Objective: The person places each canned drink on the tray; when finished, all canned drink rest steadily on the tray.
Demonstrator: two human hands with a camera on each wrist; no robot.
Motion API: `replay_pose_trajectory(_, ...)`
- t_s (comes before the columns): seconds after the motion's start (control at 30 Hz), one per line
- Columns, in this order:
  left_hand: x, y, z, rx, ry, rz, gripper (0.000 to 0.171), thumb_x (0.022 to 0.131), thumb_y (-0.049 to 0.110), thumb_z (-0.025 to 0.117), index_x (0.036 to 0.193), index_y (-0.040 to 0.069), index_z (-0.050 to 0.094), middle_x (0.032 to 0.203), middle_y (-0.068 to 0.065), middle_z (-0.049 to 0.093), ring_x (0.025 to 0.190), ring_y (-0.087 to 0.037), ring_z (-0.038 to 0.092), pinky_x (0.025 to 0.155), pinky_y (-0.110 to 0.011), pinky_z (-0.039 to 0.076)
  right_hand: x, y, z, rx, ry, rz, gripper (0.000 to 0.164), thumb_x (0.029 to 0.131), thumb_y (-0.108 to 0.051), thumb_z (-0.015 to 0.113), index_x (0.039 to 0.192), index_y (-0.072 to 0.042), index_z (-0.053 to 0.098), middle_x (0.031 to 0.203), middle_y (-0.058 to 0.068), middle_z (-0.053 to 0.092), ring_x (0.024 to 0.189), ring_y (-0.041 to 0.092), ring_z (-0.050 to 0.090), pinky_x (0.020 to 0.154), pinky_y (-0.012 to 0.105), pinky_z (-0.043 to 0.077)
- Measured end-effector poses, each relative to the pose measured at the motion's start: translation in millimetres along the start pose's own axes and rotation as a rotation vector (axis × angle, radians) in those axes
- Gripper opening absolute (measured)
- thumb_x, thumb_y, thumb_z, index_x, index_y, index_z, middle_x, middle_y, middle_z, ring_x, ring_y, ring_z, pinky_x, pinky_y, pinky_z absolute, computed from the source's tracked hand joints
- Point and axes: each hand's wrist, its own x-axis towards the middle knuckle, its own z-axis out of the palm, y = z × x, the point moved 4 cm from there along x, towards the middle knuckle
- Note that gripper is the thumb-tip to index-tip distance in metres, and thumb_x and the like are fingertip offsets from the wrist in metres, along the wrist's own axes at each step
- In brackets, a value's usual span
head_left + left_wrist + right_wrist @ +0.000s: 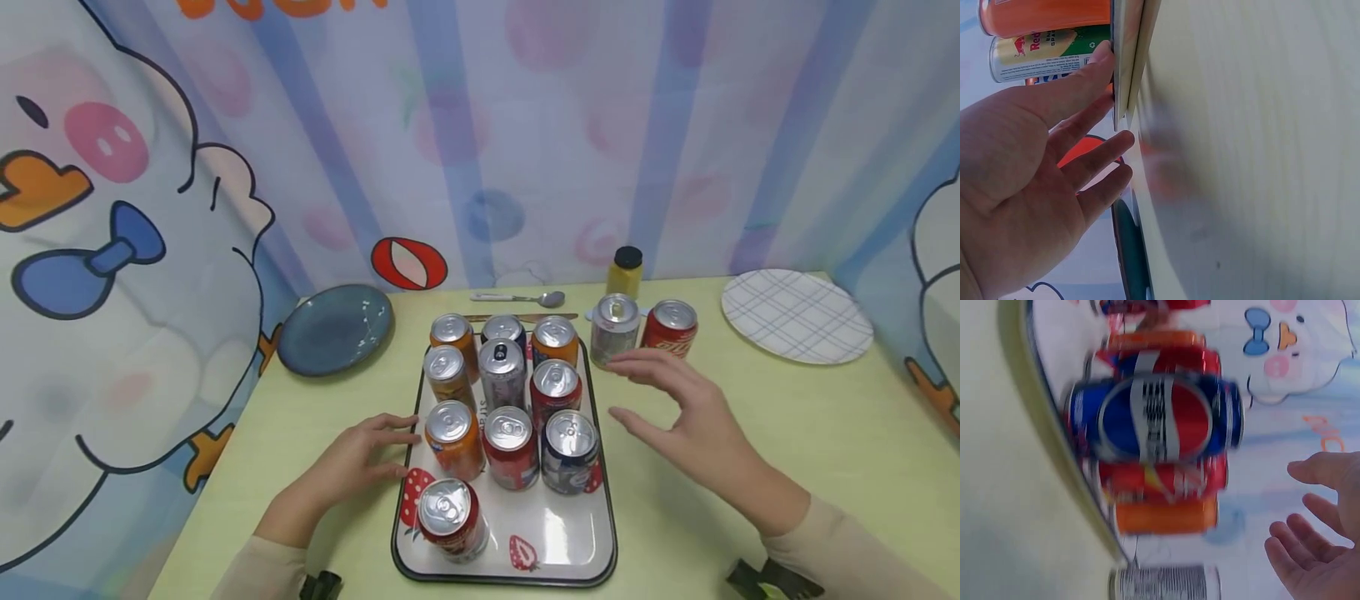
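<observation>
A strawberry-printed tray (558,550) bears several upright soda cans in rough rows. Nearest me on it stands a red can (450,518), apart from the others. At the tray's left rim my left hand (352,458) has its fingers extended, the tips at the edge; a gold Red Bull can (1041,59) shows above them in the left wrist view. My right hand (693,429) hovers right of the tray, thumb and fingers spread, holding nothing. Closest to it on the tray is a blue Pepsi can (1154,419). Beyond its fingertips stand a silver-white can (615,332) and another red can (671,327).
A dark blue plate (335,330) lies at the back left, a white checked plate (797,317) at the back right. Behind the tray are a spoon (551,299) and a brown utensil (525,317). A yellow jar with a black lid (625,273) stands by the backdrop.
</observation>
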Motion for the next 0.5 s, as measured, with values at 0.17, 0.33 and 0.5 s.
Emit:
replay_pose_trajectory(0.17, 1.9, 0.3, 0.4, 0.006, -0.006, 0.002, 0.043, 0.087, 0.023, 0.083, 0.128, 0.016, 0.074, 0.149, -0.006, 0.06, 0.137, -0.037, 0.056, 0.113, -0.06, 0.045, 0, 44, -27, -0.136, 0.13, 0.092, 0.058, 0.076, 0.003, 0.088, 0.129, -0.007, 0.069, 0.135, 0.009, 0.063, 0.121, 0.01, 0.058, 0.098, 0.0, 0.038)
replay_pose_trajectory(0.33, 0.6, -1.6, 0.2, 0.011, 0.001, -0.004, 0.043, 0.087, 0.022, 0.084, 0.128, 0.016, 0.074, 0.148, -0.007, 0.06, 0.136, -0.038, 0.056, 0.113, -0.06, 0.045, 5, 87, -41, -0.187, 0.196, 0.22, 0.061, 0.078, -0.005, 0.089, 0.134, -0.001, 0.065, 0.141, 0.02, 0.055, 0.125, 0.033, 0.053, 0.096, 0.007, 0.04)
replay_pose_trajectory(0.5, 2.0, -2.3, 2.0, 0.0, 0.007, -0.003, 0.044, 0.086, 0.024, 0.084, 0.129, 0.017, 0.074, 0.148, -0.007, 0.06, 0.136, -0.038, 0.056, 0.113, -0.061, 0.046, 12, 120, -45, -0.16, 0.152, 0.327, 0.075, 0.081, -0.017, 0.09, 0.144, -0.001, 0.054, 0.146, 0.023, 0.05, 0.128, 0.043, 0.053, 0.107, 0.05, 0.051)
